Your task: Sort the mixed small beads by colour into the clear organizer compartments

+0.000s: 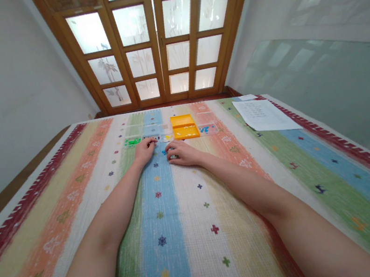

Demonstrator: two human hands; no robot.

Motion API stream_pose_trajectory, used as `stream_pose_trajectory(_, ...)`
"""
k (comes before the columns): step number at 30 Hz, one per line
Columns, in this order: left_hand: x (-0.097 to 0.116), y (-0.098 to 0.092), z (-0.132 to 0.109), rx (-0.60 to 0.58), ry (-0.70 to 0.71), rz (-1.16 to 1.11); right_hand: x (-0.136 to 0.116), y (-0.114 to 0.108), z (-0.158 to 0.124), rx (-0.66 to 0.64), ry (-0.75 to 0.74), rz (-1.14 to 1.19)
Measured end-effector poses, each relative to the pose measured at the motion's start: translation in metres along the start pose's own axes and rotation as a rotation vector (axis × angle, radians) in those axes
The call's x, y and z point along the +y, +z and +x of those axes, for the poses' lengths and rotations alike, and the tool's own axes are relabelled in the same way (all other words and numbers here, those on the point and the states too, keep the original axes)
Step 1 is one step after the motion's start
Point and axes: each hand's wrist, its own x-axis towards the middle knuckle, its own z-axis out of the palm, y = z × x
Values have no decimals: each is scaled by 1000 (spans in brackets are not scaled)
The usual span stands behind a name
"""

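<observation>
My left hand point(145, 151) reaches to the near side of a clear plastic box with small dark and red pieces point(157, 138). Its fingers are bent and drawn together; whatever they pinch is too small to name. Just left of it is a clear box of small green pieces point(132, 142). My right hand point(183, 153) rests on the cloth with fingers curled inward, and a small dark greenish bit shows between them. Small blue pieces point(163, 152) lie by its fingertips. Yellow pieces point(167, 137) sit in a clear box between the hands, farther back.
An open orange box point(183, 119) with white pieces point(189, 131) stands behind my right hand. To its right is a clear box with blue pieces point(206, 130). Printed paper point(266, 114) lies at the far right of the striped tablecloth point(196, 250). Wooden glass-paned doors point(160, 62) stand beyond the table.
</observation>
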Motion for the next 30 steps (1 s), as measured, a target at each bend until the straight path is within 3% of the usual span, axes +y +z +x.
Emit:
stream_pose_trajectory(6,3,-1,-1,-25,17,69,0,4,2,61,84,63)
stream_pose_trajectory(13,5,-1,-4,-103,74,104,29,0,-2,508,508,312)
stream_pose_trajectory(18,9,-2,-4,-154,73,164,63,-13,-15,780,649,262)
stream_pose_trajectory(25,9,-3,-4,-151,81,174,82,-21,-25,824,665,276)
stream_pose_trajectory(30,10,-4,-4,-142,78,184,71,-16,-19,717,630,228)
